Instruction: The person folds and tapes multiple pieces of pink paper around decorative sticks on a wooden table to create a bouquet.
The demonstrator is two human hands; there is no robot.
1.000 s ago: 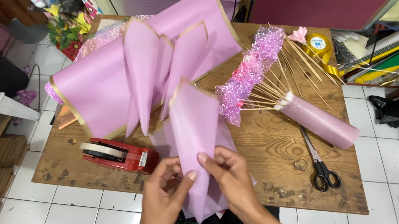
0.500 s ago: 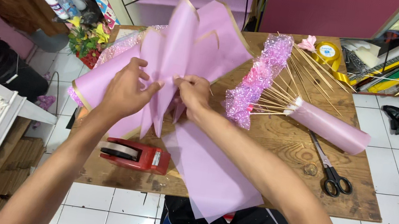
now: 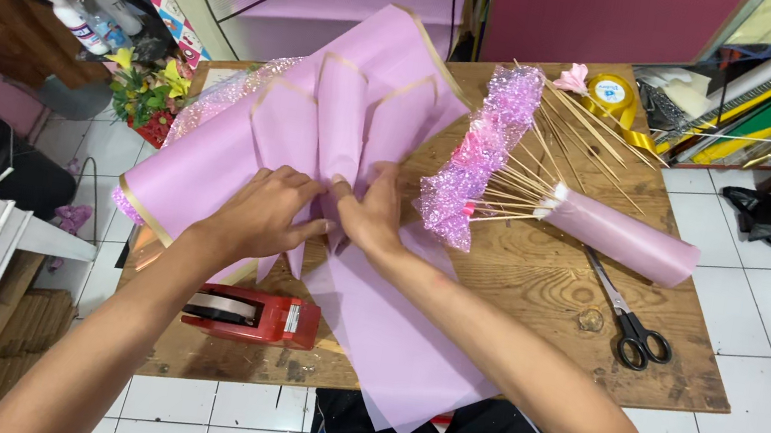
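We list, on the wooden table (image 3: 535,298): one fan of folded lilac wrapping sheets (image 3: 318,127) with thin gold edges, spread across the table's left and middle, its folds meeting at the point where both hands work. Our left hand (image 3: 260,214) lies palm down on the gathered folds, fingers curled and pressed together on the paper. Our right hand (image 3: 371,214) sits just beside it, touching it, thumb and fingers pinching the base of the middle folds. Below the hands, a flat stack of lilac sheets (image 3: 397,349) hangs over the near table edge.

We note to the right of the hands one bundle of wooden skewers (image 3: 554,160) topped with pink-purple sparkly tufts (image 3: 480,154), the sticks gathered into a rolled lilac paper sleeve (image 3: 619,237) lying on its side. Near that sleeve, black-handled scissors (image 3: 627,321) lie flat. At the near left edge stands a red tape dispenser (image 3: 251,315). At the far right corner sits a roll of yellow ribbon (image 3: 613,96). Beyond the far left corner is a small bunch of artificial flowers (image 3: 147,93).
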